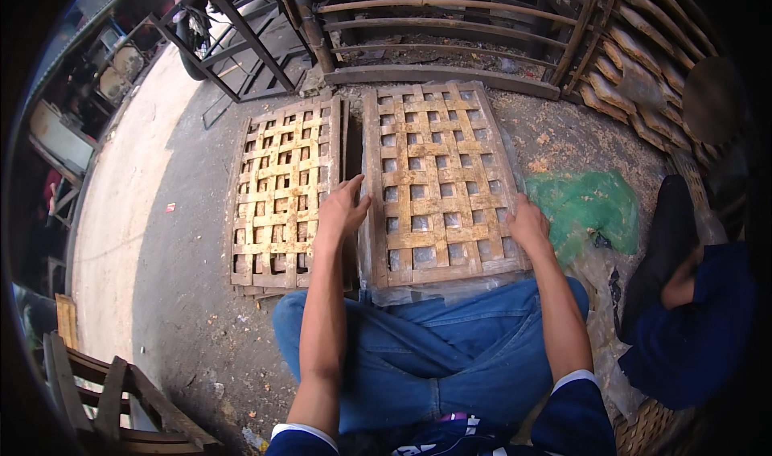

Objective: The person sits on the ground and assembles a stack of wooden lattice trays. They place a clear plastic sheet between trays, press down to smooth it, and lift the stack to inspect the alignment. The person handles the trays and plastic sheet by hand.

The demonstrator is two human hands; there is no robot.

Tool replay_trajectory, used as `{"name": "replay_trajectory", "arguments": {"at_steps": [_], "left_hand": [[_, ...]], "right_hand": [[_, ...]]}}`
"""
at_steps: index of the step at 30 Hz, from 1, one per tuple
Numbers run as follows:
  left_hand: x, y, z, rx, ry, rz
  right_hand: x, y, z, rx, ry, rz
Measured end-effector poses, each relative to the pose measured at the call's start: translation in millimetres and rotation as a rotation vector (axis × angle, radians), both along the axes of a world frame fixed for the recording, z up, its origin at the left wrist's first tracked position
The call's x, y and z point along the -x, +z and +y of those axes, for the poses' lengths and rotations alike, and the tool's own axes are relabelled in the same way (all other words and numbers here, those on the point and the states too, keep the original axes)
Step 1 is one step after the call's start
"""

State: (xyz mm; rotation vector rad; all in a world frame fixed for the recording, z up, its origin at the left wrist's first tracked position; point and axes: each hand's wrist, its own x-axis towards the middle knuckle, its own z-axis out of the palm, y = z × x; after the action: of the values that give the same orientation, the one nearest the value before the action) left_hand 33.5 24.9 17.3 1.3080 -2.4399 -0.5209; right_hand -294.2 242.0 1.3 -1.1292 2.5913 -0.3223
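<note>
A wooden-framed lattice panel (438, 148) of woven bamboo strips lies flat in front of my crossed legs, with clear plastic sheeting (450, 290) showing under its edges. On its right side rail, my right hand (529, 225) has its fingers curled over the frame. My left hand (343, 208) is by the panel's left rail, thumb and fingers apart, with nothing visible in it; whether it touches the rail I cannot tell. Just left of that hand, a second lattice panel (277, 191) rests on what looks like a stack of similar frames.
Crumpled green plastic (591, 207) lies to the right, near another person's leg (663, 247). A slatted rack (442, 23) stands beyond the panels, with stacked pale sheets (643, 74) at far right. A dark metal frame (241, 34) stands far left; wooden slats (112, 396) are near left.
</note>
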Motion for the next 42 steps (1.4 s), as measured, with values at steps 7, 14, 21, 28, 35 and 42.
{"name": "replay_trajectory", "arguments": {"at_steps": [7,14,21,28,35,42], "left_hand": [[15,21,44,0.056,-0.183,-0.086],[40,-22,35,-0.061,-0.221,-0.3],[34,-28,31,-0.093,-0.263,-0.215],[30,-43,16,-0.059,-0.268,-0.317],[25,-27,31,-0.206,-0.301,-0.15],[28,-26,29,-0.189,-0.309,-0.169]], "right_hand": [[7,0,5,-0.01,-0.003,0.035],[37,-1,17,0.187,-0.12,0.068],[92,46,135,0.676,-0.302,-0.167],[103,-4,267,0.122,-0.089,0.024],[142,-25,243,0.306,-0.083,0.029],[182,43,226,0.056,0.103,0.161]]}}
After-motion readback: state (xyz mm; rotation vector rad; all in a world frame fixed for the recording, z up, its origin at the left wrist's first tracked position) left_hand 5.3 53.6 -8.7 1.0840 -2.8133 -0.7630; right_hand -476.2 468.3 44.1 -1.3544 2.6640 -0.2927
